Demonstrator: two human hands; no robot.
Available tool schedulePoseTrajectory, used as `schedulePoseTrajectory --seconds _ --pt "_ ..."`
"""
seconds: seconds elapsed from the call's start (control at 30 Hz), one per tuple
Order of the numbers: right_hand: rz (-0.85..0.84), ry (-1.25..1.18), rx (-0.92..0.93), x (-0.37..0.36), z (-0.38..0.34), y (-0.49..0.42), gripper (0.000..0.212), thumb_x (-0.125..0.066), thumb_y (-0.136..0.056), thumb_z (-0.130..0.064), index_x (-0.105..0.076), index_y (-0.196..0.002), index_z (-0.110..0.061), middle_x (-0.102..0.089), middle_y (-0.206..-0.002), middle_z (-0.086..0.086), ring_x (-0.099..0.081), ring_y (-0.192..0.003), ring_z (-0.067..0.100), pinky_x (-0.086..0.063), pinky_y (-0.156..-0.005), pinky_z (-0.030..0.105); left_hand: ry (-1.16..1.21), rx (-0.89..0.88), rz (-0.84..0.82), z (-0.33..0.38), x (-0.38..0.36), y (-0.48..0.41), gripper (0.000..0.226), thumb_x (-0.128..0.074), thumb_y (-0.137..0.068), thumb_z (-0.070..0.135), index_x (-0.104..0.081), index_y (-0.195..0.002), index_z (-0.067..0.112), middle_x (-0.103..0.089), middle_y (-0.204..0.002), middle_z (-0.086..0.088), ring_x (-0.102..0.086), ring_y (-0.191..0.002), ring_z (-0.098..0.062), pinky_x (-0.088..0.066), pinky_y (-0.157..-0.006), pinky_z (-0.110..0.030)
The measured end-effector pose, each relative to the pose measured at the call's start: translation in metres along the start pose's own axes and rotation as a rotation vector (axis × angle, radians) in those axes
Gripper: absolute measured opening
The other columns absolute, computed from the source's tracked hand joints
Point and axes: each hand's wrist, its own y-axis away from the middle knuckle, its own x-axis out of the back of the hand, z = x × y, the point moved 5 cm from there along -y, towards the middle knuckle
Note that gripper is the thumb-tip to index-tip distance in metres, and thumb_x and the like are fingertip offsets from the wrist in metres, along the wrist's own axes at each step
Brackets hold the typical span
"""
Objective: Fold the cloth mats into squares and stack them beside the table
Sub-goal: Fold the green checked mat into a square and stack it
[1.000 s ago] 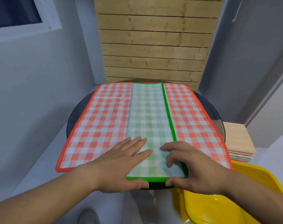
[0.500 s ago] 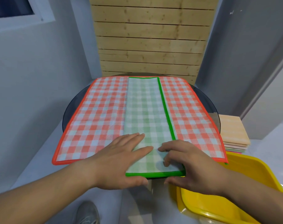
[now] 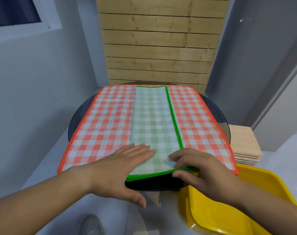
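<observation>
A green checked cloth mat (image 3: pixel 152 122), folded into a long narrow strip with a green border, lies down the middle of a spread red checked mat (image 3: pixel 107 126) on the round dark glass table (image 3: pixel 217 107). My left hand (image 3: pixel 120 168) rests flat on the strip's near left end, fingers spread, thumb below the table edge. My right hand (image 3: pixel 197 168) pinches the strip's near right corner between thumb and fingers, and the near edge is lifted slightly off the table. A stack of folded mats (image 3: pixel 242 145), orange checked on top, stands beside the table at the right.
A yellow plastic tub (image 3: pixel 232 200) sits at the lower right, close under my right wrist. A wooden slat panel (image 3: pixel 158 48) stands behind the table. Grey walls close in on both sides. A shoe (image 3: pixel 91 226) shows on the pale floor below.
My right hand has closed on the green strip's near right corner and raised its edge a little. My left hand stays flat on the strip. The view has tilted slightly.
</observation>
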Motion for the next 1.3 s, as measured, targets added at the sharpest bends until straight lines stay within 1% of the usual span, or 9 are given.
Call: schedulePoseTrajectory --seconds 0.27,0.37,0.5,0.67,0.77,0.93,1.03,1.17,1.3 --pt "0.214 -0.279 -0.083 0.039 -0.015 -0.040 0.017 -0.066 -0.082 -0.040 -0.075 -0.084 -0.025 -0.071 -0.104 -0.021 -0.063 -0.103 0.001 -0.050 -0.081 0.014 0.296 0.068 0.309 -0.025 0.032 -0.003 0.092 -0.078 -0.072 0.066 -0.021 -0.144 0.063 -0.027 -0.149 0.041 -0.025 -0.130 0.027 -0.019 -0.105 0.001" --pt "0.253 -0.345 -0.116 0.054 -0.015 -0.061 0.017 -0.067 -0.080 -0.038 -0.076 -0.085 -0.025 -0.073 -0.094 -0.016 -0.065 -0.093 0.001 -0.050 -0.073 0.012 0.444 0.068 0.437 -0.034 0.046 -0.014 0.060 -0.079 -0.083 0.048 -0.043 -0.129 0.062 -0.049 -0.135 0.041 -0.044 -0.125 0.021 -0.032 -0.103 -0.002" --pt "0.377 -0.429 -0.141 0.071 -0.002 -0.088 0.015 -0.070 -0.078 -0.040 -0.076 -0.076 -0.026 -0.073 -0.082 -0.012 -0.064 -0.074 0.001 -0.048 -0.064 0.013 0.619 0.072 0.525 -0.046 0.056 -0.033 0.048 -0.075 -0.090 0.031 -0.055 -0.130 0.047 -0.063 -0.127 0.031 -0.058 -0.120 0.008 -0.044 -0.104 -0.016" --pt "0.491 -0.569 -0.247 0.076 0.026 -0.108 0.012 -0.074 -0.084 -0.033 -0.074 -0.092 -0.023 -0.073 -0.087 -0.005 -0.066 -0.075 0.009 -0.054 -0.068 0.023 0.753 0.127 0.572 -0.057 0.066 -0.053 0.030 -0.065 -0.098 0.021 -0.064 -0.127 0.032 -0.071 -0.121 0.018 -0.067 -0.110 -0.001 -0.054 -0.100 -0.034" --pt "0.398 -0.736 -0.353 0.060 0.048 -0.112 0.053 -0.071 -0.077 -0.051 -0.059 -0.123 -0.026 -0.075 -0.103 0.000 -0.072 -0.093 0.017 -0.055 -0.074 0.035 0.860 0.179 0.580 -0.063 0.071 -0.062 0.028 -0.061 -0.101 0.025 -0.066 -0.129 0.027 -0.072 -0.119 0.016 -0.069 -0.108 -0.005 -0.056 -0.098 -0.037" --pt "0.176 -0.478 -0.545 0.028 0.065 -0.106 0.057 -0.064 -0.093 -0.032 -0.031 -0.141 -0.032 -0.062 -0.090 -0.012 -0.067 -0.070 0.005 -0.046 -0.050 0.010 0.944 0.272 0.597 -0.075 0.075 -0.077 0.026 -0.064 -0.099 0.024 -0.069 -0.125 0.027 -0.073 -0.117 0.015 -0.071 -0.105 -0.006 -0.057 -0.097 -0.038" --pt "0.143 -0.340 -0.547 0.025 0.070 -0.106 0.073 -0.064 -0.094 -0.027 -0.017 -0.149 -0.038 -0.056 -0.098 -0.016 -0.064 -0.077 0.005 -0.044 -0.049 0.009 0.906 0.334 0.621 -0.078 0.078 -0.083 0.029 -0.068 -0.096 0.023 -0.069 -0.125 0.026 -0.073 -0.115 0.013 -0.071 -0.099 -0.005 -0.059 -0.086 -0.027" --pt "0.131 -0.217 -0.539 0.027 0.076 -0.105 0.045 -0.066 -0.092 -0.024 -0.046 -0.130 -0.039 -0.058 -0.112 -0.009 -0.060 -0.089 0.007 -0.045 -0.062 0.012 0.916 0.411 0.618 -0.078 0.076 -0.087 0.026 -0.074 -0.092 0.022 -0.068 -0.117 0.026 -0.070 -0.108 0.016 -0.068 -0.089 0.000 -0.053 -0.063 -0.010" --pt "0.059 -0.156 -0.558 0.023 0.082 -0.100 0.024 -0.065 -0.093 -0.022 -0.063 -0.113 -0.033 -0.059 -0.108 -0.013 -0.055 -0.087 0.001 -0.042 -0.071 0.012 0.894 0.476 0.549 -0.079 0.066 -0.083 0.056 -0.083 -0.083 0.024 -0.051 -0.129 0.024 -0.064 -0.117 0.012 -0.068 -0.096 -0.007 -0.057 -0.073 -0.023"
